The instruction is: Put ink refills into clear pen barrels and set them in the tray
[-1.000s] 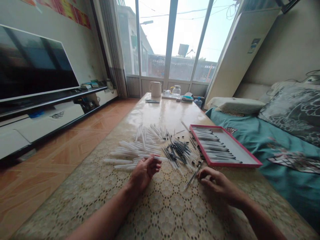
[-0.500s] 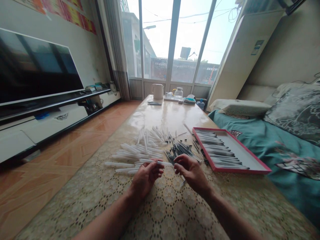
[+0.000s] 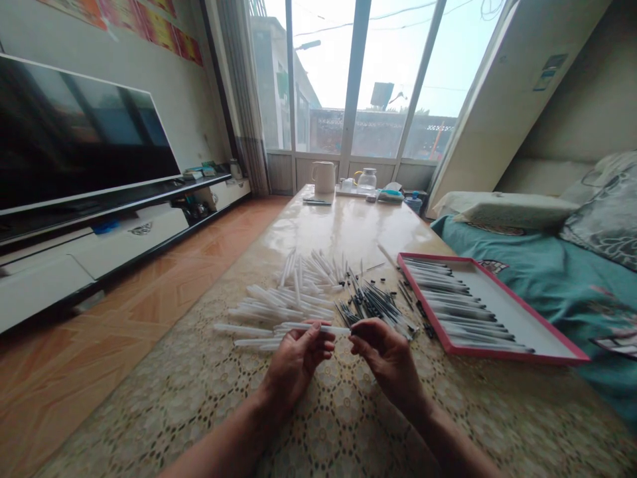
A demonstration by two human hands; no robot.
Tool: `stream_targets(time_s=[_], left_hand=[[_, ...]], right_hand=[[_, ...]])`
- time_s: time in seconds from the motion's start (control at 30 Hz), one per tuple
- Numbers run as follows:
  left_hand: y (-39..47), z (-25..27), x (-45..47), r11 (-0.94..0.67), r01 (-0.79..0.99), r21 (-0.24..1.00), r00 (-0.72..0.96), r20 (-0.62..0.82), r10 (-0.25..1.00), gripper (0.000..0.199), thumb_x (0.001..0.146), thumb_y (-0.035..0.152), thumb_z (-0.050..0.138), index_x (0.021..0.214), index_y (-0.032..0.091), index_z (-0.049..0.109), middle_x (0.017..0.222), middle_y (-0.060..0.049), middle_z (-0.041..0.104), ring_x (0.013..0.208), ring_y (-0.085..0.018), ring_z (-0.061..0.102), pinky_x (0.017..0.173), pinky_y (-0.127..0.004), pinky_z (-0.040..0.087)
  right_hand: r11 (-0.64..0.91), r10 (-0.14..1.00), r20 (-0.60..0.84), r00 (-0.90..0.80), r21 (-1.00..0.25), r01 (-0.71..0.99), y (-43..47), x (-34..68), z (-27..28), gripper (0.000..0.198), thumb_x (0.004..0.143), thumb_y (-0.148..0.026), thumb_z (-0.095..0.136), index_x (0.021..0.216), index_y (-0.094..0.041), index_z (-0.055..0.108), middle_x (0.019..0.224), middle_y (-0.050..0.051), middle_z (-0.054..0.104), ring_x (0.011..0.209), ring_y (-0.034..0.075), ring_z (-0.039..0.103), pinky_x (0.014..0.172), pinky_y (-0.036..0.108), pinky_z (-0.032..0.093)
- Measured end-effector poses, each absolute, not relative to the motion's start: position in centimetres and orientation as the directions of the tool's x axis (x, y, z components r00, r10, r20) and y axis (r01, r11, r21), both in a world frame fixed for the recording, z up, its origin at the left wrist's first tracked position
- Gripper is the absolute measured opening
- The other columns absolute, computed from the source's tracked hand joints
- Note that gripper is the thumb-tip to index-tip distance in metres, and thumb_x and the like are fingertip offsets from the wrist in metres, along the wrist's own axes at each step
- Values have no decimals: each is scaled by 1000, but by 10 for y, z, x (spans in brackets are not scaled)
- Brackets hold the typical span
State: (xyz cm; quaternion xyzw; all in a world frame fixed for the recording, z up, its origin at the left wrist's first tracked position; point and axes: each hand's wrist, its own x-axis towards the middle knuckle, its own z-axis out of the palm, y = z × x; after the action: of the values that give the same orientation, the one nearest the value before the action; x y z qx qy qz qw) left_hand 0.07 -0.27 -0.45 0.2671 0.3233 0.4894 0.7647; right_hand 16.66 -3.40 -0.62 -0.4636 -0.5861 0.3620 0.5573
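Observation:
Between thumb and fingers, my left hand grips a white pen barrel lying level across the gap between my hands. My right hand is closed in a pinch at the barrel's right end, where a small dark part shows; its exact kind is hidden by the fingers. Left of and beyond my hands lies a loose heap of white pen barrels. Just past my right hand are scattered thin black pen refills and small black pieces.
A pink-rimmed tray on the right holds a row of pens. At the table's far end stand a beige jug and a glass pitcher. A sofa borders the right side, a TV cabinet the left.
My right hand has closed in on the barrel's right end, its fingers now pinched there. My left hand keeps its hold. The view has shifted slightly.

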Motion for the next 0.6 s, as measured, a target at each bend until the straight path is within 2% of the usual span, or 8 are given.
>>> stream_targets(time_s=[0.37, 0.6], left_hand=[[-4, -3, 0, 376, -545, 749, 321, -228, 919, 19, 72, 24, 71, 84, 10, 68, 69, -7, 70, 57, -10, 61, 55, -20, 48], [-3, -5, 1, 359, -540, 761, 320, -209, 924, 18, 75, 24, 69, 85, 10, 68, 71, -7, 70, 58, -11, 61, 56, -20, 47]], right_hand=[[236, 967, 245, 75, -965, 118, -34, 168, -6, 20, 78, -34, 64, 87, -17, 59, 72, 2, 63, 59, 14, 62, 56, 26, 51], [251, 963, 264, 63, -955, 157, -34, 170, -6, 19, 79, -34, 63, 87, -17, 60, 72, 2, 63, 59, 13, 62, 56, 25, 51]])
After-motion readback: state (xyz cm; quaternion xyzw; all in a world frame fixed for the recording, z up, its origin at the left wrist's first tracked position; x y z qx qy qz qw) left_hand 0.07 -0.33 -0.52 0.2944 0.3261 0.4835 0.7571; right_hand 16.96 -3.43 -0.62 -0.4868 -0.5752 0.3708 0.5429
